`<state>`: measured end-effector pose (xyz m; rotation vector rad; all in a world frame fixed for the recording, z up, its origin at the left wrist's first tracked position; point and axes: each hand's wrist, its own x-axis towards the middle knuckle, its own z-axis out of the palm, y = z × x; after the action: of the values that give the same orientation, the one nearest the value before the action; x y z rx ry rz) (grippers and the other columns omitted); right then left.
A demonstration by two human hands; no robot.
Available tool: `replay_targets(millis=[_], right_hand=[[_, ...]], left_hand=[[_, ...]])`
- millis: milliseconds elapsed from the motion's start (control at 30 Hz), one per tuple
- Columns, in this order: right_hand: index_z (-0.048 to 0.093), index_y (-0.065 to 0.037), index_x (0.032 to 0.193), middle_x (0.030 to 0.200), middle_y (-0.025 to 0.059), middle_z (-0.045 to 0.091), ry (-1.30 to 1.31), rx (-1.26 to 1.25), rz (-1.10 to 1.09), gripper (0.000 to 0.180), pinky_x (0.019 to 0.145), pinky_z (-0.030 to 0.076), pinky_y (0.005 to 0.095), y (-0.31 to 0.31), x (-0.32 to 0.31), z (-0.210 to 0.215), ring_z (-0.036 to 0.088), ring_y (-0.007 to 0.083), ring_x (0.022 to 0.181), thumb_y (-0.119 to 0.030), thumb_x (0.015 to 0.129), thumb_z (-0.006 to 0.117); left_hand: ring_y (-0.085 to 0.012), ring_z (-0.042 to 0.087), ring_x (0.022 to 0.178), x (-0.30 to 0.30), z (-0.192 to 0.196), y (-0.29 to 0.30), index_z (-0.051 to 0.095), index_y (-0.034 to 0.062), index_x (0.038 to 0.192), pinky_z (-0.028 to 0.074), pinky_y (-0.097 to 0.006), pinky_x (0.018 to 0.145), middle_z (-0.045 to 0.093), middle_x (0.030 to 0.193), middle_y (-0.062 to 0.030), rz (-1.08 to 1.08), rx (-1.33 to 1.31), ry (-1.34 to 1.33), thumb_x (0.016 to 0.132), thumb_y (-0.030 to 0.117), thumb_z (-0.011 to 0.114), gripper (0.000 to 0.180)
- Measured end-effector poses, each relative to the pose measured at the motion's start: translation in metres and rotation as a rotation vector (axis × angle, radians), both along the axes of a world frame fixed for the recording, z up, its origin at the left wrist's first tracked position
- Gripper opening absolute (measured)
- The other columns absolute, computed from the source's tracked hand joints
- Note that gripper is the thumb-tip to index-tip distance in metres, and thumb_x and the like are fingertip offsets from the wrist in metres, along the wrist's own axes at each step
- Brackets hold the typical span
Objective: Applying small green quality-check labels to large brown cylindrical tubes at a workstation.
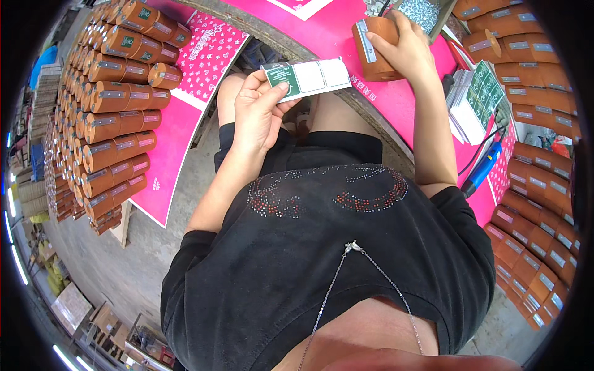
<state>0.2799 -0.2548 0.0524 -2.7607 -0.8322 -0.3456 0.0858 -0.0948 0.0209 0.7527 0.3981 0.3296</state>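
My left hand (262, 106) pinches a strip of green and white stickers (312, 76) between thumb and fingers, holding it out over my lap at the table's edge. On the pink table, my right hand (408, 49) is closed around a short brown wooden cylinder (385, 64). A silvery metal plate (366, 42) runs along the cylinder's side that faces left, near my right thumb. The strip's right end lies just left of the cylinder, apart from it.
Beyond my right hand stands a box of small metal screws (421, 13). Stacked green-printed sticker sheets (473, 102) and a blue-handled tool (482, 168) with a cord lie to the right. Brown cylinders are piled high on the left (117, 127) and the right (538, 185).
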Motion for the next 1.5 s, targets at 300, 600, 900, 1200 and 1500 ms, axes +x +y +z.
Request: replay_targets(millis=[300,600,900,1200,1500], right_hand=[[0.059,-0.010,0.085,0.094,0.0020,0.056,-0.033,0.482,0.781,0.025,0.084,0.039,0.0415,0.040,-0.094,0.002,0.052,0.0235,0.091,-0.011,0.061,0.065],[0.063,-0.013,0.079,0.086,-0.0036,0.061,-0.284,0.581,0.808,0.018,0.087,0.039,0.0432,0.033,-0.077,-0.010,0.056,0.0162,0.084,-0.009,0.062,0.062],[0.060,-0.007,0.084,0.081,0.0049,0.060,0.013,0.681,0.813,0.019,0.074,0.046,0.0395,0.033,-0.089,-0.014,0.058,0.0233,0.074,-0.008,0.066,0.064],[0.055,-0.005,0.083,0.068,0.0089,0.057,0.275,0.689,0.789,0.015,0.053,0.046,0.0320,0.031,-0.093,-0.003,0.059,0.0240,0.064,-0.009,0.071,0.061],[0.053,-0.006,0.076,0.066,0.0072,0.059,-0.045,0.526,0.797,0.009,0.073,0.049,0.0407,0.033,-0.096,-0.010,0.059,0.0237,0.060,-0.010,0.070,0.060]], left_hand=[[-0.0213,0.056,0.093,0.010,0.015,0.002,0.038,0.0002,0.110,0.048,-0.032,0.080,0.054,0.101,-0.0135,-0.160,-0.120,-0.161,0.084,0.002,0.040,0.026],[-0.0174,0.056,0.092,-0.002,0.022,-0.001,0.051,-0.0014,0.101,0.042,-0.026,0.081,0.059,0.092,-0.0100,-0.239,0.265,0.059,0.085,0.014,0.046,0.023],[-0.0061,0.054,0.068,-0.004,0.021,-0.004,0.056,-0.0022,0.088,0.044,-0.018,0.061,0.058,0.077,-0.0034,-0.073,0.618,0.058,0.080,0.006,0.056,0.011],[-0.0068,0.052,0.072,-0.004,0.031,-0.001,0.054,-0.0033,0.087,0.043,-0.020,0.064,0.056,0.077,-0.0023,-0.018,1.204,0.032,0.081,0.002,0.054,0.008],[-0.0244,0.052,0.059,0.001,0.033,-0.001,0.051,0.0004,0.076,0.041,-0.031,0.055,0.052,0.068,-0.0117,0.060,1.600,-0.033,0.073,0.001,0.056,0.006]])
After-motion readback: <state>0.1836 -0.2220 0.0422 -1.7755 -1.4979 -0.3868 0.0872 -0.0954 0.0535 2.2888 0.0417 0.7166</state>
